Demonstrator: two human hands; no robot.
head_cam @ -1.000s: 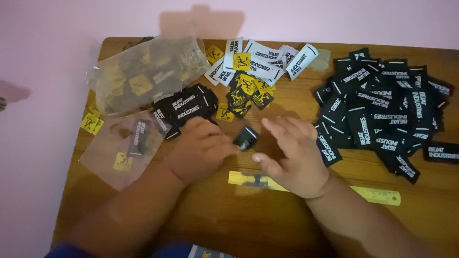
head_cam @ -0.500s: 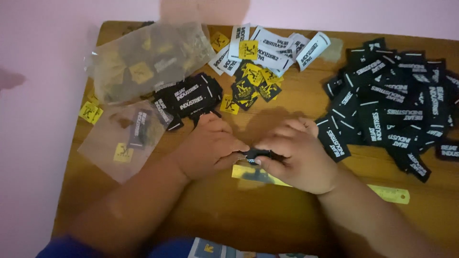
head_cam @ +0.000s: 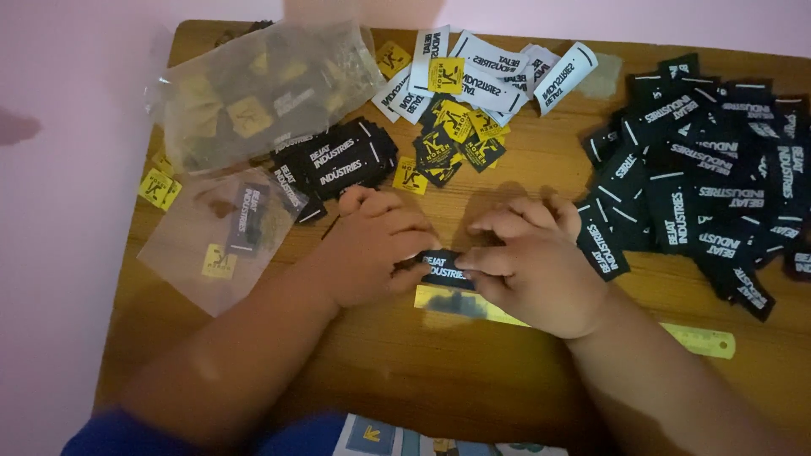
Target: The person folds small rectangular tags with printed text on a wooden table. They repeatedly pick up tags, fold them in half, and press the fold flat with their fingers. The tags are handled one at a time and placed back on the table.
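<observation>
left hand (head_cam: 372, 249) – right hand (head_cam: 528, 266) | both pinch one black label (head_cam: 443, 268) | over yellow ruler (head_cam: 705, 339)

Bare forearms, blue sleeve (head_cam: 110, 435), short fingers (head_cam: 507, 226)

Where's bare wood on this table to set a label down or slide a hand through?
Bare wood: the front strip below the yellow ruler, between the forearms, and a patch between the white labels and the black label pile. Crowded: the back-left corner under the plastic bags, the yellow tags in the middle, and the right side. Both hands, left hand and right hand, pinch one black label.
</observation>
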